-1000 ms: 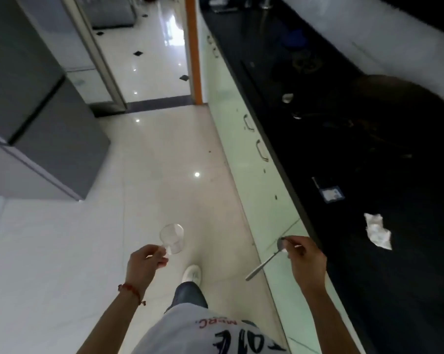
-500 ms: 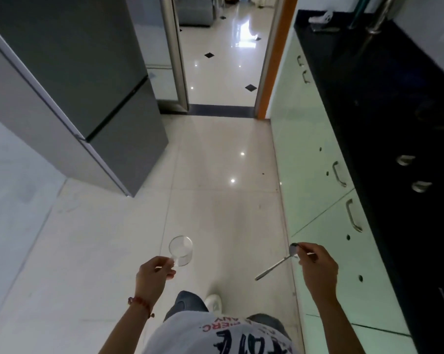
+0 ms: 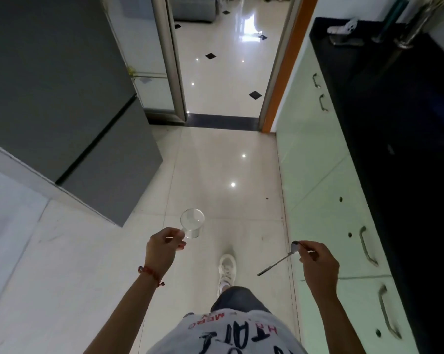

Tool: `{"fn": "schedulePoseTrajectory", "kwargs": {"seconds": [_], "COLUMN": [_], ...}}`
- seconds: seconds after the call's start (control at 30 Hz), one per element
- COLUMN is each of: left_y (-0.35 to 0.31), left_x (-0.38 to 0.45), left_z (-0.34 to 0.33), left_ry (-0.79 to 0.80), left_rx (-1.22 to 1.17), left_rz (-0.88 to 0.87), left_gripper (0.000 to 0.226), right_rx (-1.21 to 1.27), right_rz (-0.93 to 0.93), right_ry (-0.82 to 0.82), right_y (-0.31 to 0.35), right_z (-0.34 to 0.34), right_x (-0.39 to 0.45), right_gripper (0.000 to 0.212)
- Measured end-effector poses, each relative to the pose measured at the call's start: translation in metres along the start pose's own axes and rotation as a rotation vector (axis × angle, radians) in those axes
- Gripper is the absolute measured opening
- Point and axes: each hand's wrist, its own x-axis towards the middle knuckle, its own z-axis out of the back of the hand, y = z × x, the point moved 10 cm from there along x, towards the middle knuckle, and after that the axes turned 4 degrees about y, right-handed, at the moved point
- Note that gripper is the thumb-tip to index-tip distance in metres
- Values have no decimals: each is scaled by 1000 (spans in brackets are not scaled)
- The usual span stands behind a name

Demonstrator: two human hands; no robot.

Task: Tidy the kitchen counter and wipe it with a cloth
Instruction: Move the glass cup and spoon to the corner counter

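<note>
From the head view, we are walking along the black stone kitchen counter (image 3: 399, 129), which runs down our right side above pale green cabinet fronts (image 3: 315, 175), and we carry two things cleared off it. Our left hand (image 3: 163, 247) pinches the handle of a small clear glass cup (image 3: 192, 226), held out over the floor well apart from the counter, its mouth tilted forward and up so that we look partly into the rim. Our right hand (image 3: 318, 261) grips a slim silver metal spoon (image 3: 279, 260) by the bowl end, just beside the counter's cabinet fronts; the spoon's long axis runs on a diagonal, bowl up at our fingertips and handle pointing down and to the left, away from the counter. We judge this to be the carrying step, with the wiping not yet begun. To do it well, we should keep the cup level, firm up the loose hold on the spoon so it cannot slip and drop, and set both down at the counter's far end, where a metal tap (image 3: 411, 34) stands.
</note>
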Motion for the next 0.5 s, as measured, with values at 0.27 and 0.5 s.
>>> {"fn": "schedulePoseTrajectory", "kwargs": {"seconds": [0.27, 0.5], "left_y": [-61, -80], "left_x": [116, 221], "left_z": [7, 6], "left_ry": [-97, -140], "left_rx": [54, -20], "left_rz": [32, 116], "left_gripper": [12, 13], "right_rx": [-5, -11], "right_rz": [118, 167], "right_ry": [81, 51], "right_y": [115, 179], "right_z": [-55, -97], "right_x": [169, 286], "right_gripper": [7, 5]}}
